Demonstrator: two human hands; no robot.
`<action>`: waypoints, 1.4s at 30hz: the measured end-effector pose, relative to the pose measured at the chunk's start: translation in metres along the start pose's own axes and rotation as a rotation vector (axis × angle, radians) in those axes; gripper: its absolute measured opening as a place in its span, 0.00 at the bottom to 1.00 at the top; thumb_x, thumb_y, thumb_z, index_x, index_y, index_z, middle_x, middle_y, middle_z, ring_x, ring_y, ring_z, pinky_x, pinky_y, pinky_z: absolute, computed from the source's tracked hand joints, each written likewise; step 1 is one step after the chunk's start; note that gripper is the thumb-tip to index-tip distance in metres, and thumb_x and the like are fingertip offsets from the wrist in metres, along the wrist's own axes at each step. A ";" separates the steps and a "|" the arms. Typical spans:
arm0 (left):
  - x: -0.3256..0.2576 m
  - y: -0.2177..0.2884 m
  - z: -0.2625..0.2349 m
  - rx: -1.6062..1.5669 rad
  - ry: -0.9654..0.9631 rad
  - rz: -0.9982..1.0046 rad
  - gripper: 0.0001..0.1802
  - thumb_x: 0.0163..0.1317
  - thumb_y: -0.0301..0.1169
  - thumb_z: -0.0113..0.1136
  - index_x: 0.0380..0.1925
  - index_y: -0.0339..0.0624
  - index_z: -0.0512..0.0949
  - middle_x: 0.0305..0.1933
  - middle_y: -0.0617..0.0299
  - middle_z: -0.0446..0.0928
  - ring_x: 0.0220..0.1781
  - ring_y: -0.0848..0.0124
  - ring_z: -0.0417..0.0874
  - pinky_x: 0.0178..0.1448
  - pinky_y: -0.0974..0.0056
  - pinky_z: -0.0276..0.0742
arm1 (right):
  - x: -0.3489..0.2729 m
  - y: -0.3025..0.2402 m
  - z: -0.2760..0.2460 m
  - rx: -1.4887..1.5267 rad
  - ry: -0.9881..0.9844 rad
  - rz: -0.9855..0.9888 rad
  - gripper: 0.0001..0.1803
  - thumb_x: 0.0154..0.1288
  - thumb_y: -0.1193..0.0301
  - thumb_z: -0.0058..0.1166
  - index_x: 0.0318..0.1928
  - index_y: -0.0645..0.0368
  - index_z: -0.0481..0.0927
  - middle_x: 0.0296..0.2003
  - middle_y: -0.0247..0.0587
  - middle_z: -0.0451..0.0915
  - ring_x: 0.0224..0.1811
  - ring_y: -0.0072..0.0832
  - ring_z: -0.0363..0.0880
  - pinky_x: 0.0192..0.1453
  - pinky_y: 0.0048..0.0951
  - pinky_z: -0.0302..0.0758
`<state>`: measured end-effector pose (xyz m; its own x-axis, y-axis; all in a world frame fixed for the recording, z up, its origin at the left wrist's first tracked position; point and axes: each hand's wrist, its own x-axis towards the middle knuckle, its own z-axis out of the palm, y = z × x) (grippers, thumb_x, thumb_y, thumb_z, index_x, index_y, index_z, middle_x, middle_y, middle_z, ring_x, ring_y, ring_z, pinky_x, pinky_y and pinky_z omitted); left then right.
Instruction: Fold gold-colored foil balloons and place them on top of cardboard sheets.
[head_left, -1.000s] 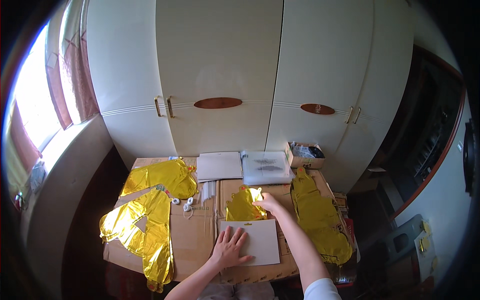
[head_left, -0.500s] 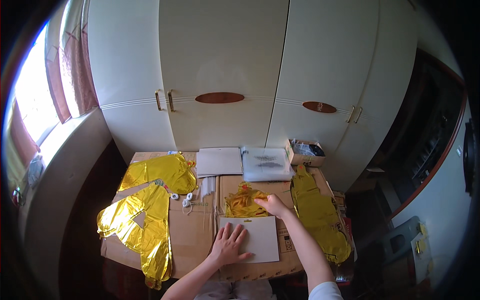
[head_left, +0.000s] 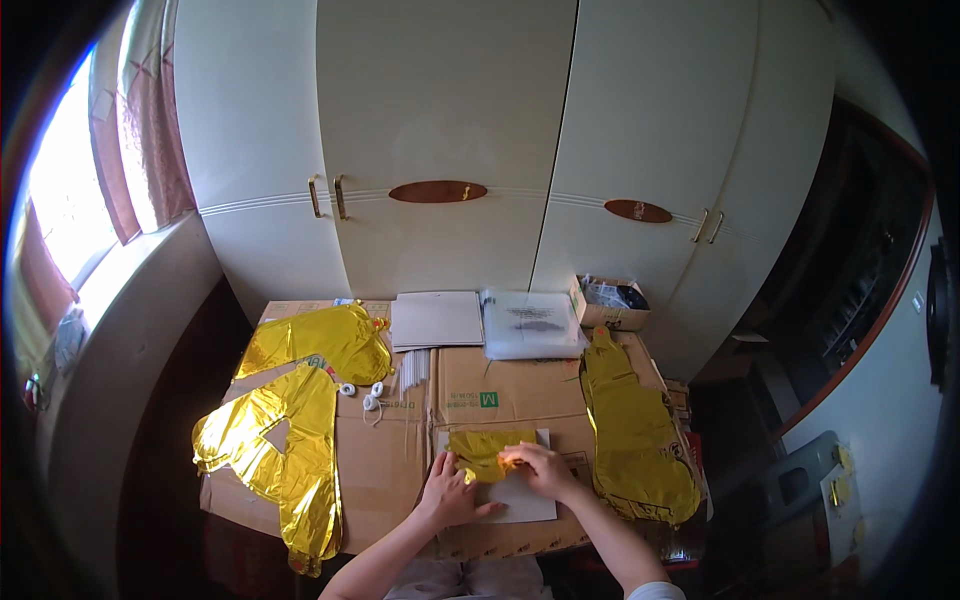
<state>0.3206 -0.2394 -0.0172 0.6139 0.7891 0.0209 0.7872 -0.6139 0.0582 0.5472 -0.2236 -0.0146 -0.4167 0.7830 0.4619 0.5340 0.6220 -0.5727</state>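
A folded gold foil balloon (head_left: 488, 442) lies over the upper part of a white card (head_left: 522, 498) at the table's near edge. My right hand (head_left: 546, 472) pinches the foil's right side, fingers closed on it. Flat on the card's left part rests my left hand (head_left: 452, 494), fingers stretched out and thumb apart, its fingertips at the foil's left edge. Part of the foil beneath my fingers is hidden.
Flat gold foil balloons lie at the left (head_left: 312, 420) and right (head_left: 635, 430) of the cardboard-covered table (head_left: 390, 460). Farther back are a stack of white cards (head_left: 437, 320), clear plastic bags (head_left: 530, 325), thin white sticks (head_left: 413, 368), ribbon rolls (head_left: 372, 403) and a small box (head_left: 610, 315).
My right hand has brought the foil balloon toward me, from the bare cardboard beyond the card onto the card. My left hand has stayed on the card, now touching the foil.
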 end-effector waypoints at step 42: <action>0.061 -0.005 0.000 -0.158 0.203 0.183 0.28 0.65 0.39 0.49 0.65 0.45 0.66 0.71 0.55 0.62 0.74 0.55 0.59 0.72 0.49 0.56 | -0.034 -0.017 0.023 -0.447 0.042 -0.088 0.11 0.47 0.73 0.60 0.35 0.51 0.82 0.37 0.32 0.83 0.43 0.30 0.84 0.46 0.30 0.82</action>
<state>0.3540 -0.1884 -0.0161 0.7079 0.6630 0.2435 0.6358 -0.7483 0.1891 0.5352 -0.2610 -0.0365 -0.4496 0.7207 0.5277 0.7668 0.6144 -0.1858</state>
